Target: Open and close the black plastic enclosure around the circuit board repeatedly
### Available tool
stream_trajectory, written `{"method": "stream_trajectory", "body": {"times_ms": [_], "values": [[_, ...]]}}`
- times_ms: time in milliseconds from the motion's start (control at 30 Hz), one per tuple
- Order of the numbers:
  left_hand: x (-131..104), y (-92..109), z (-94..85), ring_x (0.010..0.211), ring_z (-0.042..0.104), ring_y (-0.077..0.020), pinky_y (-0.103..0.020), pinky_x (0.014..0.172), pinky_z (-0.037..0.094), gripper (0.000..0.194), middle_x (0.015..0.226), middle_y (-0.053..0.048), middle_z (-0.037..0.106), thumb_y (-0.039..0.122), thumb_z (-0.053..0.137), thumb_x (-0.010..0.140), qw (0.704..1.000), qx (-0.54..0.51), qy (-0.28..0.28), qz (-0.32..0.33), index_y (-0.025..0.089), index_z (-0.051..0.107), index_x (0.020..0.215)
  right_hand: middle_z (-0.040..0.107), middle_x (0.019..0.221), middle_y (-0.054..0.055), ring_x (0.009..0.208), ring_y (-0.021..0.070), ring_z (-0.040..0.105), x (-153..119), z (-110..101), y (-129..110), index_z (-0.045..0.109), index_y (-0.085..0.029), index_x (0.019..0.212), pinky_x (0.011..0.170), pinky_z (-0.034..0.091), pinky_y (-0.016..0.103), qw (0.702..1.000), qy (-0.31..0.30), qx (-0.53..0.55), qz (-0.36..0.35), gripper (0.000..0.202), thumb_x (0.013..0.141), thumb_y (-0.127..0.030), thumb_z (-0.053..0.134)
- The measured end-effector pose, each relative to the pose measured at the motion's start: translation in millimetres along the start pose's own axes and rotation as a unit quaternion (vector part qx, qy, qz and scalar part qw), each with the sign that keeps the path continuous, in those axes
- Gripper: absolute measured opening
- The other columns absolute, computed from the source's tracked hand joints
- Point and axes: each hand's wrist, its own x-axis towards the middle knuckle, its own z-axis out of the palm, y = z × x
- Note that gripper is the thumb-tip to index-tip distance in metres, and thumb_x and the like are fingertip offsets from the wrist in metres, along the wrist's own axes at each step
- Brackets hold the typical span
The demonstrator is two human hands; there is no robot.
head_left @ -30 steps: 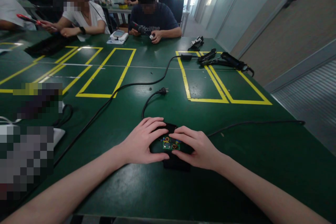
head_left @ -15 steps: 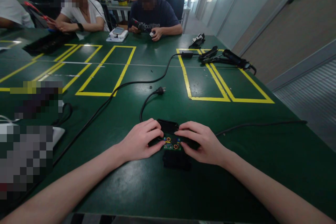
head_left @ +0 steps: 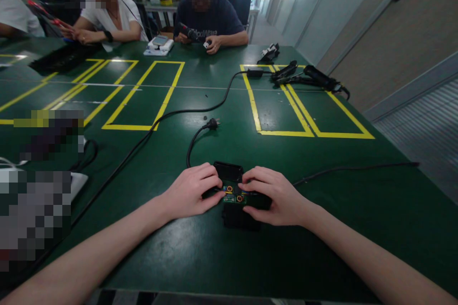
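Between my two hands is a small green circuit board [head_left: 234,198] with two copper-wound coils and coloured wires at its ends. My left hand [head_left: 195,189] pinches the board's left end, where the black power cord [head_left: 189,152] comes in. My right hand [head_left: 275,195] grips its right end, with the index finger on the far side and the thumb low on the near side. Behind the board lies an opened black case half [head_left: 229,170]. Another black case part [head_left: 240,219] sits just in front of it. My palms hide both cord ends at the board.
A plug [head_left: 213,124] lies beyond my left hand. A long black cable [head_left: 171,113] crosses the green table, and another cable [head_left: 358,168] runs right. Black tool parts [head_left: 315,78] lie far right among yellow tape outlines. Blurred-out items stand at left. Co-workers sit opposite [head_left: 211,19].
My right thumb has moved down and slightly left along the board's near side, and the right fingers have spread a little. The plug has shifted slightly left. My left hand stays about still.
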Motion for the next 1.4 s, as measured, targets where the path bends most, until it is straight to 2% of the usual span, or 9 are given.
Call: {"method": "stream_trajectory", "body": {"times_ms": [267, 467, 567, 700, 933, 1200, 1400], "values": [[-1, 0, -0.3, 0.079, 0.061, -0.0179, -0.029, 0.066, 0.049, 0.019, 0.087, -0.005, 0.067, 0.028, 0.058, 0.103, 1.0, 0.006, -0.009, -0.011, 0.018, 0.067, 0.089, 0.072, 0.106, 0.012, 0.09, 0.0232, 0.068, -1, 0, 0, 0.067, -0.019, 0.11, 0.08, 0.055, 0.039, 1.0, -0.018, -0.013, 0.013, 0.029, 0.091, -0.039, 0.074], [0, -1, -1.1, 0.079, 0.061, -0.0179, -0.028, 0.066, 0.049, 0.02, 0.087, -0.004, 0.067, 0.028, 0.058, 0.104, 1.0, 0.011, -0.005, -0.013, 0.018, 0.066, 0.09, 0.067, 0.128, 0.018, 0.11, 0.0292, 0.067, -2, 0, -1, 0.061, -0.018, 0.138, 0.091, 0.057, 0.043, 0.999, 0.005, -0.046, 0.025, 0.062, 0.088, -0.051, 0.076], [0, -2, -0.4, 0.08, 0.062, -0.018, -0.029, 0.067, 0.049, 0.019, 0.087, -0.005, 0.067, 0.027, 0.058, 0.104, 1.0, 0.013, -0.001, -0.015, 0.017, 0.066, 0.09, 0.067, 0.133, 0.018, 0.111, 0.0295, 0.066, 0, 2, -2, 0.057, -0.017, 0.145, 0.093, 0.056, 0.045, 0.998, -0.018, -0.055, 0.025, 0.068, 0.087, -0.048, 0.077], [-1, -3, -0.1, 0.08, 0.062, -0.0179, -0.029, 0.067, 0.049, 0.02, 0.087, -0.005, 0.067, 0.028, 0.057, 0.104, 1.0, 0.019, 0.002, -0.025, 0.017, 0.066, 0.09, 0.07, 0.125, 0.016, 0.108, 0.0294, 0.066, 1, 5, -1, 0.06, -0.016, 0.141, 0.089, 0.057, 0.045, 0.997, -0.026, -0.056, 0.053, 0.059, 0.087, -0.036, 0.076], [-1, -2, -1.0, 0.083, 0.064, -0.0175, -0.028, 0.069, 0.051, 0.018, 0.095, -0.005, 0.066, 0.028, 0.058, 0.104, 0.998, 0.024, 0.007, -0.057, 0.018, 0.067, 0.093, 0.07, 0.11, 0.012, 0.096, 0.0261, 0.066, 1, 4, 3, 0.068, -0.02, 0.112, 0.078, 0.057, 0.041, 0.994, 0.005, -0.061, 0.085, 0.029, 0.086, -0.028, 0.078], [0, -3, 1.1, 0.087, 0.065, -0.0189, -0.03, 0.071, 0.054, 0.016, 0.097, -0.006, 0.067, 0.027, 0.057, 0.104, 0.998, 0.024, -0.006, -0.058, 0.018, 0.066, 0.093, 0.069, 0.103, 0.01, 0.089, 0.025, 0.063, 8, 9, -1, 0.065, -0.021, 0.099, 0.074, 0.054, 0.04, 0.989, 0.026, -0.088, 0.112, 0.026, 0.085, -0.035, 0.081], [1, -4, 1.4, 0.086, 0.065, -0.0193, -0.029, 0.071, 0.053, 0.015, 0.095, -0.006, 0.068, 0.026, 0.057, 0.104, 0.998, 0.041, -0.018, -0.052, 0.018, 0.065, 0.094, 0.069, 0.102, 0.01, 0.091, 0.0258, 0.063, 11, 15, -4, 0.064, -0.021, 0.098, 0.075, 0.054, 0.04, 0.986, 0.042, -0.105, 0.12, 0.027, 0.086, -0.038, 0.081]]}}
